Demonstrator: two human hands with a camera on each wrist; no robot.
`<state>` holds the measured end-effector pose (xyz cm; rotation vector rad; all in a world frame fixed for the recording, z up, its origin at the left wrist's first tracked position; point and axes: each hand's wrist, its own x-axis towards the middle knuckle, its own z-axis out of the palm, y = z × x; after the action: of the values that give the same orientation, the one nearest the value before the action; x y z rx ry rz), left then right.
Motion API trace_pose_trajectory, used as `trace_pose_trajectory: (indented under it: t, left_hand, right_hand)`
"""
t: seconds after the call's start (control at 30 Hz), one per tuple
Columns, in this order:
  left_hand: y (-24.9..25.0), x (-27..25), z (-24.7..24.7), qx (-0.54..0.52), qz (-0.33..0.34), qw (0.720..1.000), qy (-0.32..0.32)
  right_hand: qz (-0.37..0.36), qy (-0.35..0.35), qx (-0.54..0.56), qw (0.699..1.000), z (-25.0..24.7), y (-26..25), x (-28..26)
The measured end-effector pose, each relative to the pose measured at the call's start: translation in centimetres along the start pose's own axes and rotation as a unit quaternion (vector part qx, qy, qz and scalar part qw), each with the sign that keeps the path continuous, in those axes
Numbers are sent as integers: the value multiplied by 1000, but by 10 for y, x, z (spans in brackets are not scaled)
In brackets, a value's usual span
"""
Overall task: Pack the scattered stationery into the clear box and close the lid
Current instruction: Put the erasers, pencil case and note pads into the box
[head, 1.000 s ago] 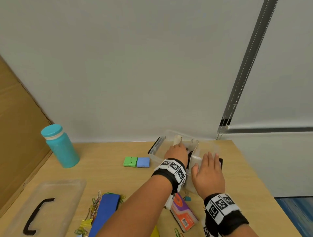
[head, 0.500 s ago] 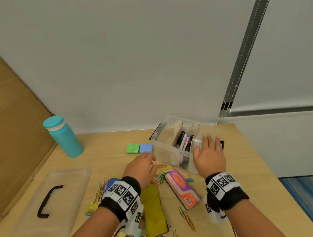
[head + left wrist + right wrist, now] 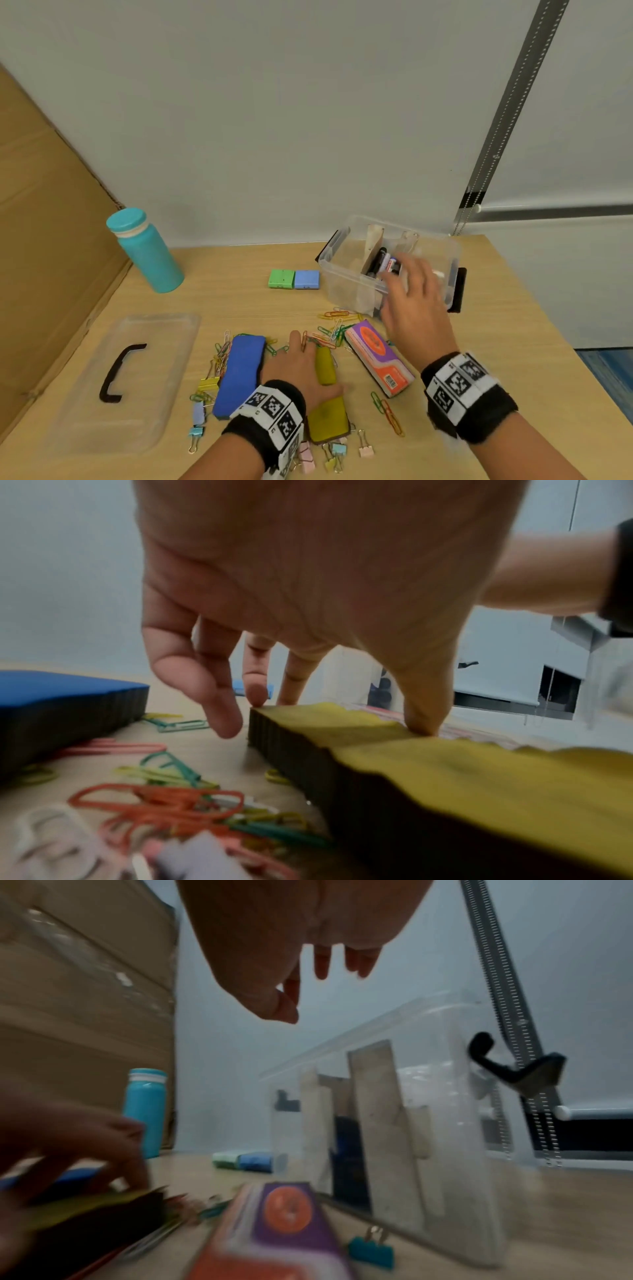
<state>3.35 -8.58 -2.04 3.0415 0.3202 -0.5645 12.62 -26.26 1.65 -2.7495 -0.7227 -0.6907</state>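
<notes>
Clear box [image 3: 346, 284]: one.
Lid [image 3: 154, 359]: one.
Foam erasers: two, namely blue eraser [image 3: 241, 373] and yellow eraser [image 3: 325, 368].
Orange-and-purple packet [image 3: 378, 356]: one.
Small cases: two, namely green case [image 3: 281, 278] and blue case [image 3: 307, 279].
Bottle [image 3: 147, 257]: one.
Binder clips [image 3: 209, 383]: at least seven visible.
Paper clips [image 3: 387, 411]: many, too tangled to count.
Markers [image 3: 385, 262]: several, number unclear.

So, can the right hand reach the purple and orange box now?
Probably yes: the right hand hovers open right beside the purple and orange box, and nothing covers its top.
</notes>
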Motion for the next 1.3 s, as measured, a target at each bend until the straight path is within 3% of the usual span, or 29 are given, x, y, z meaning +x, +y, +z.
trace_pose_trajectory:
  t: [0.07, 0.13, 0.3, 0.4, 0.5, 0.6, 0.73, 0.83, 0.9, 0.93, 0.97, 1.03, 1.1, 1.3]
  left_hand:
    - [0, 3, 0, -2, -4, 1000, -5]
    - [-1, 7, 2, -15, -5, 1000, -8]
    - [-9, 15, 5, -70, 2, 998, -9]
    - [-22, 15, 6, -158, 15, 987, -7]
    - [-40, 10, 1, -284, 14, 959, -4]
    - [-62, 6, -7, -409, 9, 912, -14]
    - [-89, 1, -16, -545, 13, 839, 7]
    - [-101, -4, -27, -659, 13, 752, 16]
    - [-107, -5, -32, -723, -2, 691, 7]
    - [-110, -6, -34, -749, -8, 663, 1]
    - [-112, -5, -35, -772, -14, 636, -2]
    - [-114, -6, -38, -800, -20, 600, -8]
    - [-116, -6, -40, -815, -18, 579, -15]
    - [-114, -2, -41, -824, -25, 566, -28]
  right_hand:
    - [-69, -45, 48, 995, 6, -14, -17]
    - [-79, -124, 66, 987, 14, -23, -32]
    - [17, -289, 18, 957, 40, -21, -55]
    - [32, -314, -4, 949, 40, -21, -56]
    - [65, -349, 51, 933, 39, -17, -53]
    - [148, -346, 222, 899, 30, -12, -48]
    - [247, -319, 438, 804, 11, -14, -39]
    - [301, -305, 538, 726, 4, -16, -33]
    - [330, -282, 622, 652, 0, -21, -30]
    - [338, -273, 647, 627, -2, -25, -29]
    - [343, -269, 652, 621, -3, -29, -29]
    - [334, -273, 626, 649, -4, -38, -28]
    - [296, -271, 595, 696, -3, -46, -26]
    - [142, -257, 529, 796, -3, -68, -25]
